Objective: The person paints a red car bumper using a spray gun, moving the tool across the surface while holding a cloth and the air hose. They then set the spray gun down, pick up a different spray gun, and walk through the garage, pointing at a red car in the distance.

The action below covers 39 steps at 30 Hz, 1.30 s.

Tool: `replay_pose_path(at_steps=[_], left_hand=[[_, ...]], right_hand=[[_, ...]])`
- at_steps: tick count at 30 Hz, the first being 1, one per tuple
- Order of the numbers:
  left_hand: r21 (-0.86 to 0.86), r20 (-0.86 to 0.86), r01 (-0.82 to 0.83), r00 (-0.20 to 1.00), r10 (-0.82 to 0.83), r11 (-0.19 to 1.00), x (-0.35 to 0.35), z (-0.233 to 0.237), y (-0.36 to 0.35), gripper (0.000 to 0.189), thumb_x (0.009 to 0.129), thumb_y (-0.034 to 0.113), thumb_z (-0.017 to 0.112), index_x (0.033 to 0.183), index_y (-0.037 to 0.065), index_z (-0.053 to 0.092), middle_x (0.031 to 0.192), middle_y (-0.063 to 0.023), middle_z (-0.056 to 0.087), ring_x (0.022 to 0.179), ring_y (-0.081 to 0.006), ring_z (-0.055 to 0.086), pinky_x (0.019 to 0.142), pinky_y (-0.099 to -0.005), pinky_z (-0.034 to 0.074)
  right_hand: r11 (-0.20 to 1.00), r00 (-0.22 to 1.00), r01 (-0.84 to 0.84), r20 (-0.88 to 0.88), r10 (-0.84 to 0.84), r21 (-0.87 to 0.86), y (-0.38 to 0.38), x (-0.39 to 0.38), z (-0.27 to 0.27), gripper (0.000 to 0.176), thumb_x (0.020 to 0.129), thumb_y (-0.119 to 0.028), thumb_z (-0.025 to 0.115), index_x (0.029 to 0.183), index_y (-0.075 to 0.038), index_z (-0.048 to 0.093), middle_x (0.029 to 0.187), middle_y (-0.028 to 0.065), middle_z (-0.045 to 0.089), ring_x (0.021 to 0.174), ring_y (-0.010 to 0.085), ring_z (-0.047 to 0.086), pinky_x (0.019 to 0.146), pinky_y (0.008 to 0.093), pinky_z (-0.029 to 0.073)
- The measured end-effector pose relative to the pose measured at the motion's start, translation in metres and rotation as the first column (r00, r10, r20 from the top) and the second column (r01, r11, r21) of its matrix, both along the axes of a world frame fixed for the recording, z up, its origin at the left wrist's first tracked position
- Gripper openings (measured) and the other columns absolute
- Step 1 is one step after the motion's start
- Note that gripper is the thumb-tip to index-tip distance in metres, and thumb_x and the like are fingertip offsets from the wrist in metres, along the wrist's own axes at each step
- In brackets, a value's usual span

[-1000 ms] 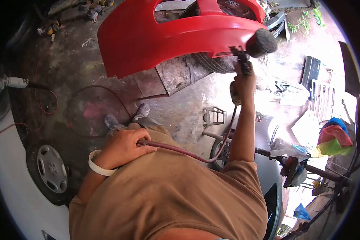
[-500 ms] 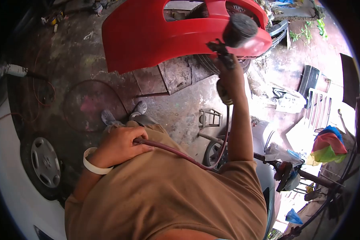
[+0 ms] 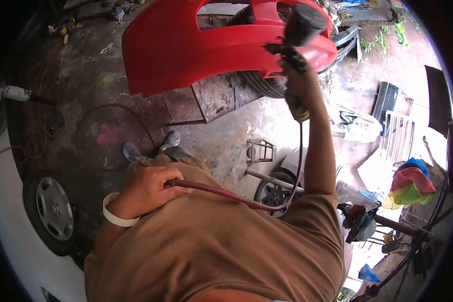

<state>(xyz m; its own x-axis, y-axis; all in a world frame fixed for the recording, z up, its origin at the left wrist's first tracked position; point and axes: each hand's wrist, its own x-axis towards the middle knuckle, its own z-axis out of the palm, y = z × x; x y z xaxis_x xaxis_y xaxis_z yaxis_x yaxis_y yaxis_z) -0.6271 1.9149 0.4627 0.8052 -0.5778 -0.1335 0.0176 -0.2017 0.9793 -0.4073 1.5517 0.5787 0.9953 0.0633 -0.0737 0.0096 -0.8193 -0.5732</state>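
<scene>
My right hand (image 3: 302, 83) is wrapped round the handle of a spray gun (image 3: 290, 54), whose dark paint cup (image 3: 304, 25) sits on top. The gun is held up in front of a red car bumper (image 3: 181, 55), its nozzle pointing left along the bumper. From the gun's lower end a reddish air hose (image 3: 226, 195) hangs in a loop and runs back across my body. My left hand (image 3: 153, 189) is closed round that hose at my waist, with a white band on the wrist.
The bumper rests on a worn, stained stand (image 3: 214, 98) with a tyre behind it. At left stand a white car's wheel (image 3: 55, 208) and a polisher-like tool (image 3: 17, 94) with an orange cord. A small metal frame (image 3: 260, 151) lies on the floor; coloured cloths (image 3: 412, 183) hang right.
My right hand has moved to the right with the spray gun, and the hose loop has shifted right with it. The left hand keeps its hold on the hose.
</scene>
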Motion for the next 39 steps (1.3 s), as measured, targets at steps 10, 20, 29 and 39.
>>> replay_pose_path(at_steps=[10, 20, 29, 39], left_hand=[[-0.021, -0.027, -0.057, 0.998, 0.056, 0.998, 0.006, 0.007, -0.013, 0.03, 0.094, 0.034, 0.079, 0.093, 0.005, 0.07, 0.077, -0.0141, 0.064, 0.068, -0.0318, 0.064, 0.063, -0.0413, 0.047], [-0.022, -0.042, -0.099, 0.994, 0.098, 0.995, 0.0, 0.003, -0.008, 0.027, 0.094, 0.031, 0.079, 0.094, 0.005, 0.073, 0.074, -0.0148, 0.064, 0.065, -0.0304, 0.063, 0.061, -0.0402, 0.047], [-0.016, 0.001, -0.11, 0.994, 0.11, 0.994, -0.011, -0.002, 0.018, 0.026, 0.093, 0.031, 0.08, 0.095, 0.006, 0.074, 0.074, -0.0141, 0.065, 0.062, -0.0299, 0.063, 0.058, -0.0398, 0.046], [-0.053, -0.04, -0.122, 0.992, 0.12, 0.991, -0.026, -0.002, 0.051, 0.022, 0.093, 0.027, 0.08, 0.096, 0.006, 0.075, 0.079, -0.0147, 0.068, 0.065, -0.0293, 0.063, 0.062, -0.0383, 0.048]], right_hand=[[0.917, 0.933, 0.337, 0.205, -0.296, -0.213, -0.182, 0.083, 0.061, 0.042, 0.099, -0.045, 0.071, 0.114, -0.005, 0.074, 0.079, 0.0057, 0.071, 0.065, 0.0146, 0.066, 0.058, 0.0341, 0.052], [0.857, 0.969, 0.15, 0.246, -0.029, -0.492, -0.207, 0.124, 0.092, 0.031, 0.105, -0.03, 0.063, 0.131, -0.017, 0.073, 0.113, 0.0023, 0.074, 0.082, 0.0141, 0.068, 0.067, 0.0317, 0.057], [0.916, 0.954, -0.227, 0.113, 0.277, -0.331, -0.097, 0.107, 0.046, 0.047, 0.097, -0.044, 0.076, 0.126, -0.007, 0.071, 0.08, 0.0042, 0.067, 0.064, 0.0124, 0.064, 0.057, 0.0311, 0.054], [0.974, 0.967, -0.21, -0.168, 0.193, -0.091, 0.092, 0.062, -0.009, 0.044, 0.099, -0.044, 0.075, 0.118, -0.005, 0.072, 0.079, 0.0035, 0.068, 0.061, 0.0113, 0.062, 0.057, 0.0298, 0.052]])
